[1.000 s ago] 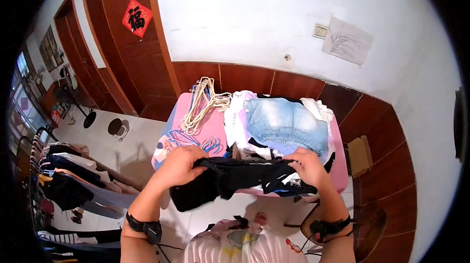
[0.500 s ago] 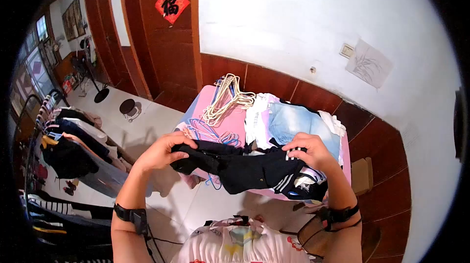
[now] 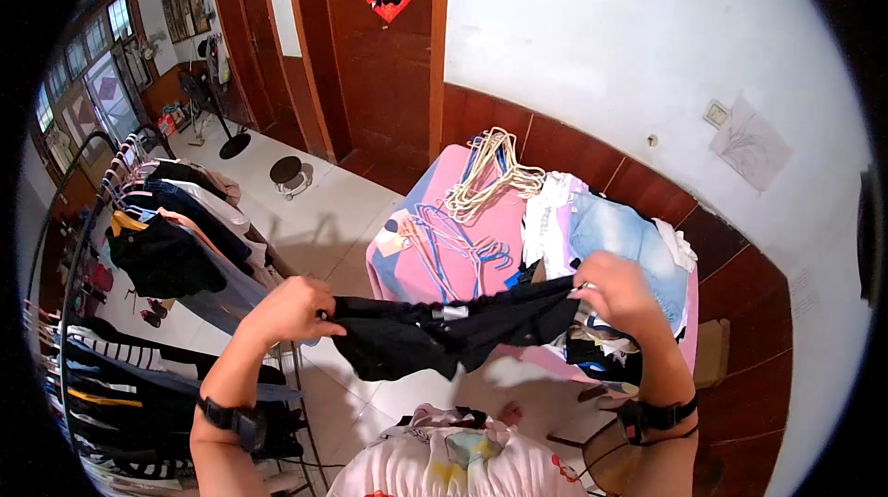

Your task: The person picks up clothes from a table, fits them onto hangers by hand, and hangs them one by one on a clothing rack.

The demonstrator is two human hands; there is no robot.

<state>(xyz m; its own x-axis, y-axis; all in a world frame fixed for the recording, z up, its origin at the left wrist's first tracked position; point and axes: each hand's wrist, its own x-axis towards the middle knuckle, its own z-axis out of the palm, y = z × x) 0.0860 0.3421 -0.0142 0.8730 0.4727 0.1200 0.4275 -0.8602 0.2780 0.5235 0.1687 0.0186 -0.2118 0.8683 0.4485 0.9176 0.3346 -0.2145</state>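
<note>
A pair of black shorts [image 3: 398,346] is stretched out sideways in front of my body, its waistband on top and a small white label near the middle. My left hand [image 3: 294,310] is closed on the left end of the waistband. At the other end, my right hand [image 3: 618,290] grips the waistband, beside the clothes pile. Light blue jeans [image 3: 601,224] and white garments [image 3: 548,210] lie on the pink-covered table [image 3: 393,280] behind the shorts. Cream hangers [image 3: 490,173] and blue and pink hangers [image 3: 453,243] lie to their left.
On my left stands a clothes rack [image 3: 67,312] full of hung garments, including a black one [image 3: 171,257]. A round stool [image 3: 289,171] and a standing fan [image 3: 231,141] are farther off. A cardboard box [image 3: 712,354] sits right of the table.
The shorts have gone from bunched, with white stripes showing, to pulled taut by the waistband. Both hands have shifted their hold. The view has turned left.
</note>
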